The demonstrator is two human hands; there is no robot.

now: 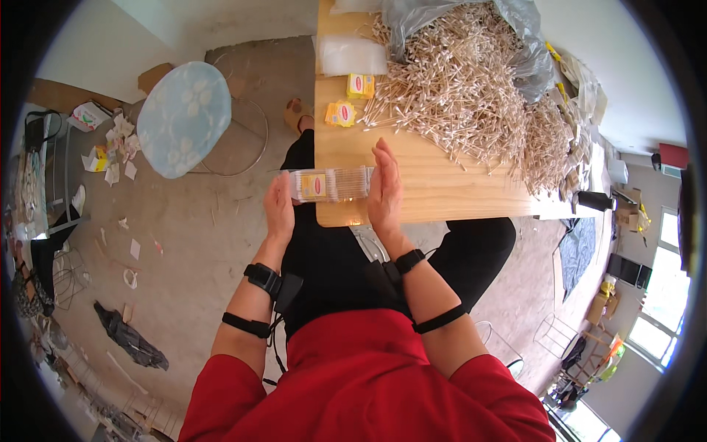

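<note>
Between my two palms is a clear plastic pack of cotton swabs with a yellow and white label, over the table's near left corner. My left hand presses on its left end, fingers together and pointing away from me. On the right end lies my right hand, held upright like a blade with its fingers straight. Both hands grip the pack by squeezing it from the sides. Beyond it on the table lie two small stacks of yellow labels, one nearer and one farther.
A big heap of loose cotton swabs covers much of the wooden table, with grey plastic sheeting around it. Clear plastic bags lie at the far left edge. On the left stands a stool with a pale blue cover; paper scraps litter the floor.
</note>
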